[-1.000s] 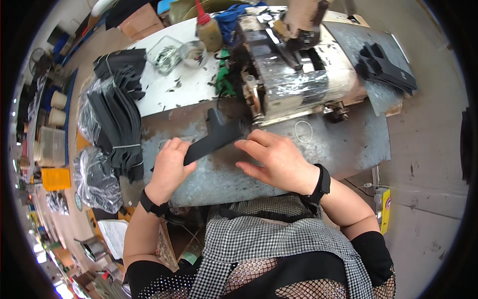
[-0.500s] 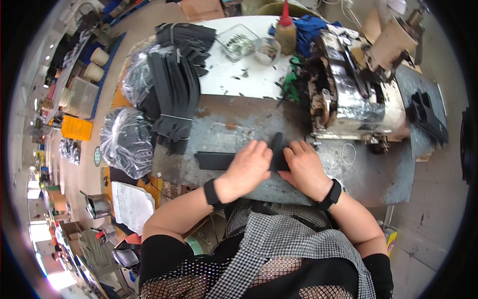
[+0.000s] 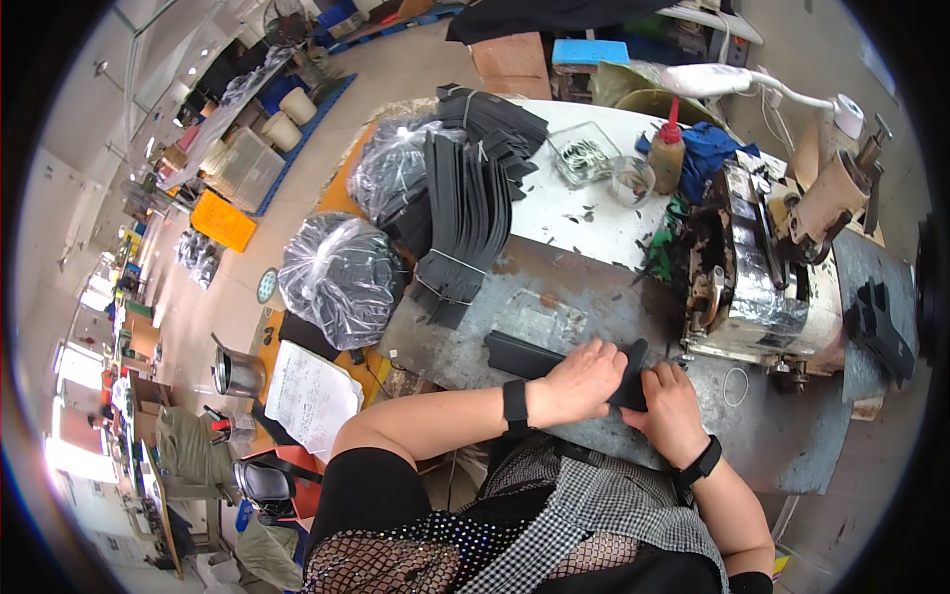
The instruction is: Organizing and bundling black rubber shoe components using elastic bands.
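On the surface, our right hand pinches the strip; our left hand lies over it, apparently steadying it, though whether those fingers grasp we cannot tell.

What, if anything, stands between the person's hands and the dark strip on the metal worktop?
Nothing visible does: the left hand and right hand both touch the dark strip. The machine stands farther right.

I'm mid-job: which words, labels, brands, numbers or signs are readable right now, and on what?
None can be read.
White paper: handwritten lines, too small and blurred to read.
Black strip: no lettering shows.
Red-capped bottle: no legible label.
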The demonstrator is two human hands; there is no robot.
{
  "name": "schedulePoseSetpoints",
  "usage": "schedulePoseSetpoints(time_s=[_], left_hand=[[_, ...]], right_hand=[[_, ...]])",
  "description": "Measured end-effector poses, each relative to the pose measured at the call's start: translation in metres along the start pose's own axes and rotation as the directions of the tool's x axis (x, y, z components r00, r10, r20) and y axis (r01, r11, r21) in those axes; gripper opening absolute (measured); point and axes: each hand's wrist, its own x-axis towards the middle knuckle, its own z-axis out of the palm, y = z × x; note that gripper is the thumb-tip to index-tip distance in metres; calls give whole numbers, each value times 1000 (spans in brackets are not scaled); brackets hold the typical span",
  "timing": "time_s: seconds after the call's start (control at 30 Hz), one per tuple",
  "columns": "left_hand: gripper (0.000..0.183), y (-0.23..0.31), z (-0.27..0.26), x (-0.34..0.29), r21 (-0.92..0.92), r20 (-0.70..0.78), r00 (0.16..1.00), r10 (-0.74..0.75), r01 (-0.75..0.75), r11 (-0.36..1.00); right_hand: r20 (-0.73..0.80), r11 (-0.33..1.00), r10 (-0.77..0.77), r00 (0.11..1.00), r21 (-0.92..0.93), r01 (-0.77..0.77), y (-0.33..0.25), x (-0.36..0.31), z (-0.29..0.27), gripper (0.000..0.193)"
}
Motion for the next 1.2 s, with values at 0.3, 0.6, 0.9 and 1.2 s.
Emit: schedulePoseSetpoints(time_s=[0.3,0.6,0.9,1.2], left_hand=[[48,3,-8,8,-232,-54,996,69,-80,969],[59,14,-25,38,-818,-47,983,178,-140,558],[45,26,-33,77,-980,-152,984,92,-162,115],[64,67,-36,71,-943,-225,962,152,-254,214]], right_hand=[[-120,931,138,983,353,-87,1,-16,-41,53],[81,500,461,884,799,-334,21,-46,-68,23],[-189,244,402,896,965,94,29,-74,-67,77],[-27,73,558,829,997,-17,35,-72,-49,35]])
